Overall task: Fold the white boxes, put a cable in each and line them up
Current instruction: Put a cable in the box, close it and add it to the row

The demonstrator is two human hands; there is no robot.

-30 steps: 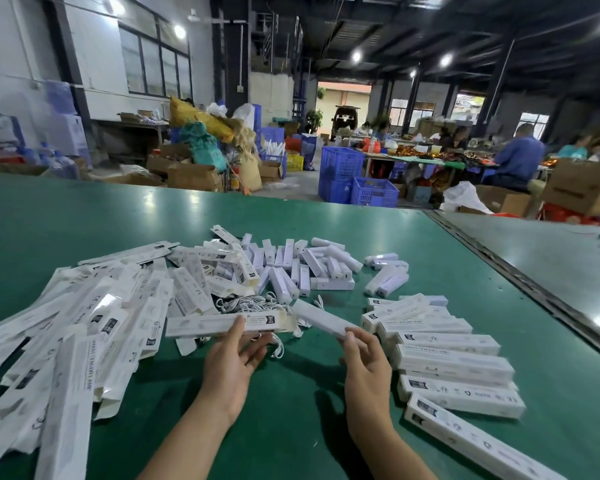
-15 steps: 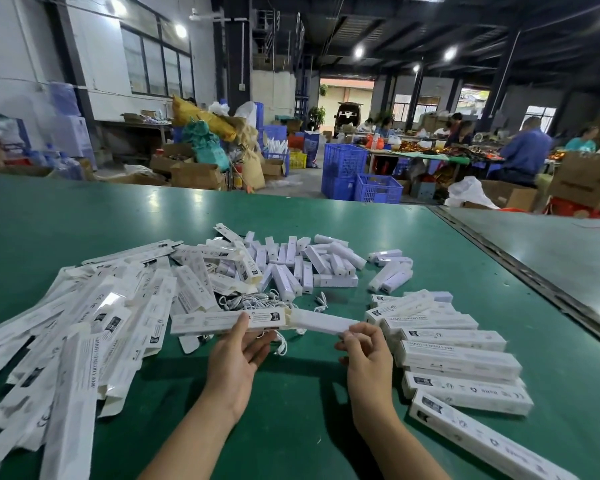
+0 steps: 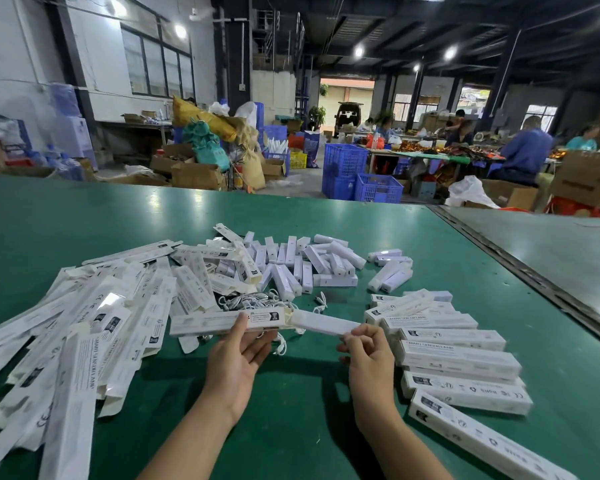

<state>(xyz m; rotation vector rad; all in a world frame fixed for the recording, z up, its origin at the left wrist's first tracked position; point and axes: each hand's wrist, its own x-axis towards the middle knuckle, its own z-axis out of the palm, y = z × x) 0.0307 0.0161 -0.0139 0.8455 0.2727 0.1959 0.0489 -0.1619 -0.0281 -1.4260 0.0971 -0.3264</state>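
Right now the left hand (image 3: 238,355) grips a folded white box (image 3: 219,323) in the lower middle of the frame, thumb on top. The right hand (image 3: 368,351) pinches the end of a white bar (image 3: 323,323) whose other end meets the box's open mouth. The hands are apart, just above the bench (image 3: 291,410). The likely trouble is the bar catching a flap (image 3: 289,316) and crumpling it, since the box is held only near that end. The cables (image 3: 253,301) lie loose just behind, easily snagged or forgotten.
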